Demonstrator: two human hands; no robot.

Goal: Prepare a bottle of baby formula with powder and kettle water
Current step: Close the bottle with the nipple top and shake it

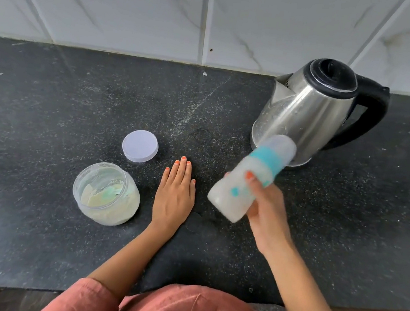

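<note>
Bottle (263,163), capped, tilted and blurred, sits above the surface (50,95) just in front of the kettle (309,109), with the right grip (267,210) wrapped round its body. Left grip (175,193) lies flat, fingers straight, left of kettle. Open jar (106,194) and lid (140,146) stand farther left.

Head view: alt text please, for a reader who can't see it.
A person's right hand grips a capped, milky baby bottle, tilted and motion-blurred, above a dark countertop. The left hand rests flat beside an open powder jar; its lid and a steel kettle stand nearby.
</note>
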